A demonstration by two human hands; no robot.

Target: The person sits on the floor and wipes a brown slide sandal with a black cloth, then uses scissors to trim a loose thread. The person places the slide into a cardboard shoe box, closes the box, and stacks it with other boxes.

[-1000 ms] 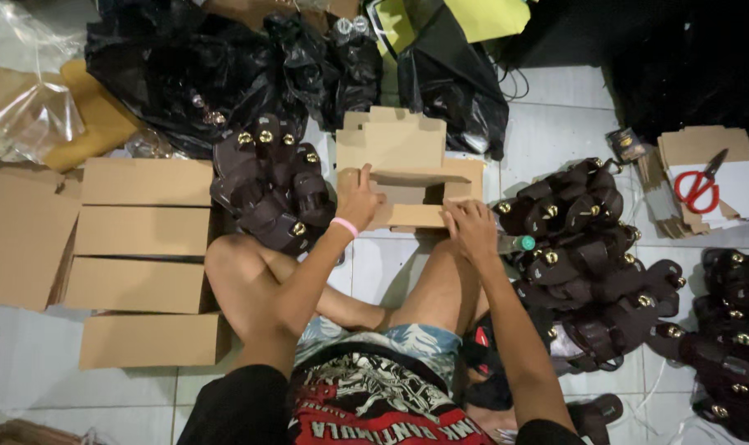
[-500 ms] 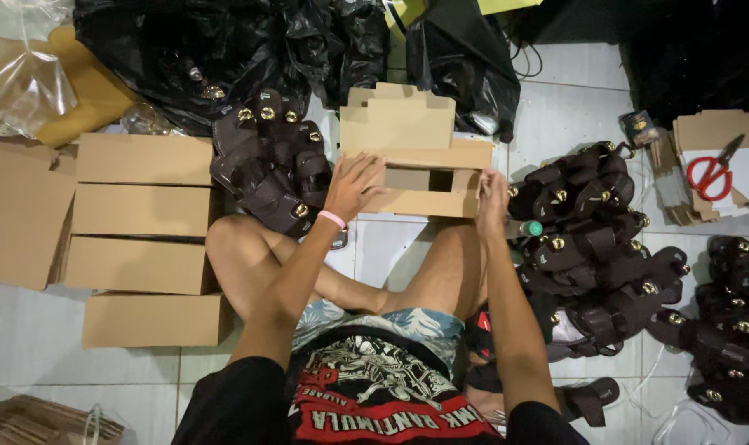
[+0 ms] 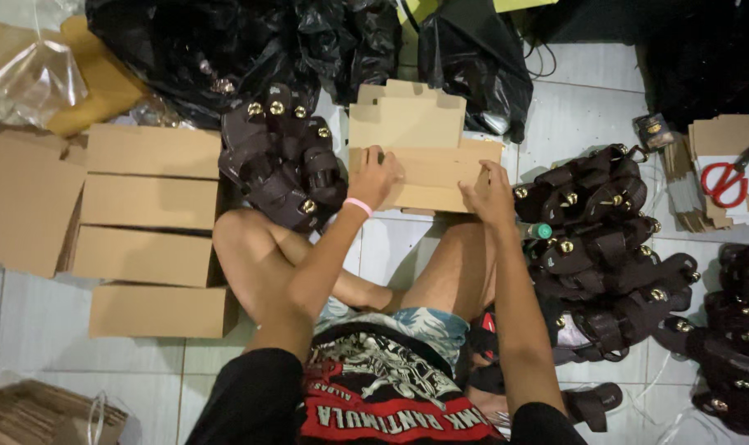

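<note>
I sit cross-legged on a tiled floor with a brown cardboard box [image 3: 428, 165] in front of my knees, its lid flap raised at the far side. My left hand [image 3: 376, 176] presses on the box's left part, a pink band on the wrist. My right hand [image 3: 490, 194] rests on the box's right front edge, fingers bent over the cardboard. Both hands hold the box. What is inside the box is hidden.
Several closed cardboard boxes [image 3: 150, 218] lie stacked in a row at my left. Dark sandals with gold studs are piled ahead-left [image 3: 282, 161] and at my right [image 3: 613, 239]. Black plastic bags [image 3: 226, 49] lie beyond. Red scissors [image 3: 727, 177] rest on flat cardboard at the far right.
The box's front flap has been folded down and the box now looks closed at the front. My hands moved apart along its top, the right one out to the right end.
</note>
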